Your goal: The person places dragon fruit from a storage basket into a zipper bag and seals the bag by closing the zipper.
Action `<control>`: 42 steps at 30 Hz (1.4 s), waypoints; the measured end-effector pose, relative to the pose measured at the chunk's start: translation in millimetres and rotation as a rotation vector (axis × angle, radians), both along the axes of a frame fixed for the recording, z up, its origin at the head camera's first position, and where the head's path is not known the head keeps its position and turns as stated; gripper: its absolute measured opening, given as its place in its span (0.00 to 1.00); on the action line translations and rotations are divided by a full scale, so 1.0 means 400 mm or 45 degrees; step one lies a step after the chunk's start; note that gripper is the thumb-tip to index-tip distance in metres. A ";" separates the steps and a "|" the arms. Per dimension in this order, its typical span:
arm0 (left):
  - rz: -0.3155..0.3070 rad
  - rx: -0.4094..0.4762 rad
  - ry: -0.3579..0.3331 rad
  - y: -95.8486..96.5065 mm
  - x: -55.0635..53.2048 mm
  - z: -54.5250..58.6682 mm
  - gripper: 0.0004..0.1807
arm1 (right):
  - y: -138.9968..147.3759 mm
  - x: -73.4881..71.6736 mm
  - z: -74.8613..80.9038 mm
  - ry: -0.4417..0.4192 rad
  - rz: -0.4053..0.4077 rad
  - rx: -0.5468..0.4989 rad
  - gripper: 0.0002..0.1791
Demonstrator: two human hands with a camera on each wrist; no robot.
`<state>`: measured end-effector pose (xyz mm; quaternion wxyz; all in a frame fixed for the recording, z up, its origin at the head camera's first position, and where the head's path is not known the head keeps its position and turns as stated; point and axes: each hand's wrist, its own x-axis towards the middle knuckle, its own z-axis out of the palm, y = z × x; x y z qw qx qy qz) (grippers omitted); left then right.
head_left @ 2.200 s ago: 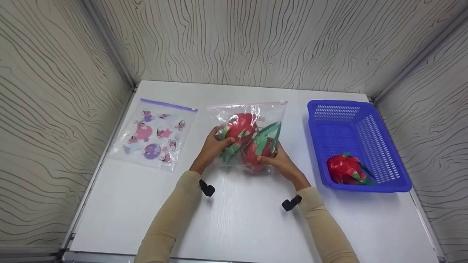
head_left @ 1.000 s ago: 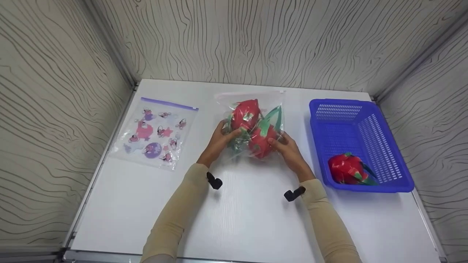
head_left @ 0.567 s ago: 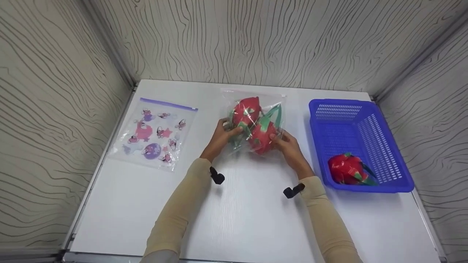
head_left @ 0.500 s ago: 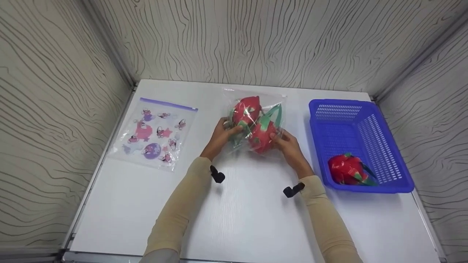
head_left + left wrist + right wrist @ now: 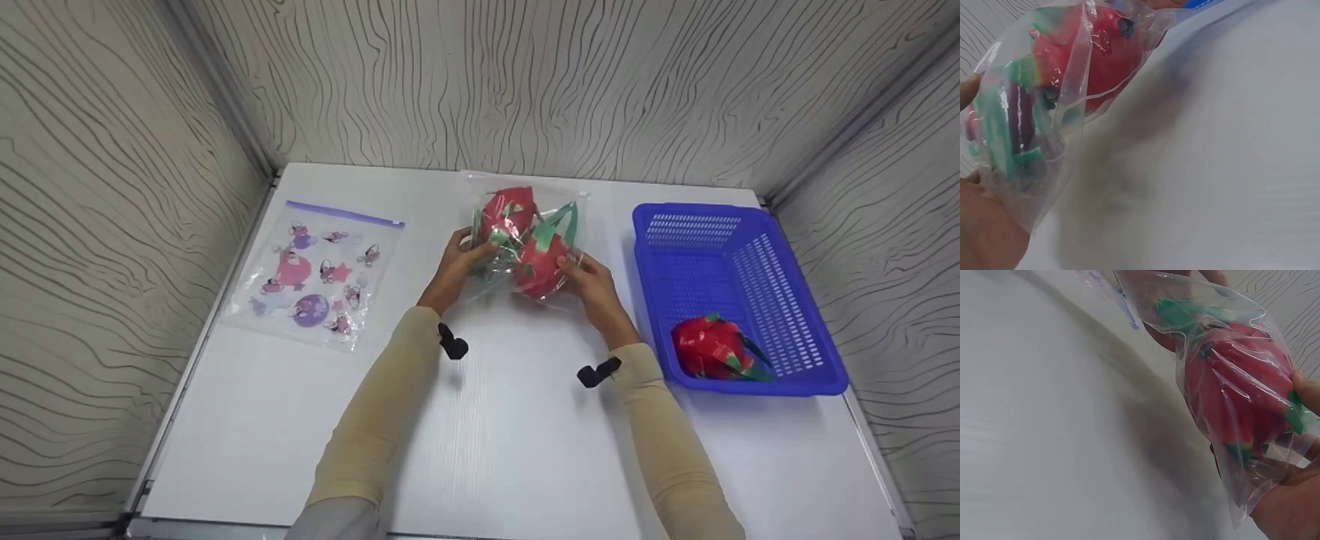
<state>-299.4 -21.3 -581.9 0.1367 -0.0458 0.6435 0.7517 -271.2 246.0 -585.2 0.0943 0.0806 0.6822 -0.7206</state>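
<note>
A clear zip bag (image 5: 491,180) with two red dragon fruits in it is held up between both hands, above the white table. The left dragon fruit (image 5: 508,214) leans beside the right dragon fruit (image 5: 541,262), whose long green leaves point up and away. My left hand (image 5: 455,266) grips the bag's left side, thumb in front and fingers behind. At the right side my right hand (image 5: 596,289) holds the bag the same way, its thumb pressed on the fruit through the plastic. In the right wrist view the film wraps closely around the red fruit (image 5: 1241,382).
Flat on the table at the left lies a printed zip bag (image 5: 311,274) with a purple slider strip. A blue plastic basket (image 5: 649,300) stands at the right, with another dragon fruit (image 5: 709,349) in its near end. Patterned walls (image 5: 480,82) enclose the table's back and sides.
Both hands have carried the bag with the two dragon fruits away from the body, toward the back wall, and slightly to the right. The printed bag and basket stay in place.
</note>
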 end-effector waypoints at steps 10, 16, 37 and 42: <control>0.001 -0.091 0.028 0.008 -0.028 0.004 0.43 | 0.006 -0.053 0.010 -0.044 -0.040 -0.039 0.35; -0.015 -0.090 0.038 0.011 -0.047 -0.002 0.42 | 0.010 -0.073 0.010 -0.043 -0.061 -0.044 0.34; -0.087 -0.250 -0.051 0.028 -0.063 -0.017 0.39 | 0.011 -0.094 -0.006 -0.034 -0.124 0.046 0.29; -0.110 -0.296 -0.065 0.028 -0.064 -0.019 0.38 | 0.015 -0.096 -0.008 -0.042 -0.090 0.124 0.32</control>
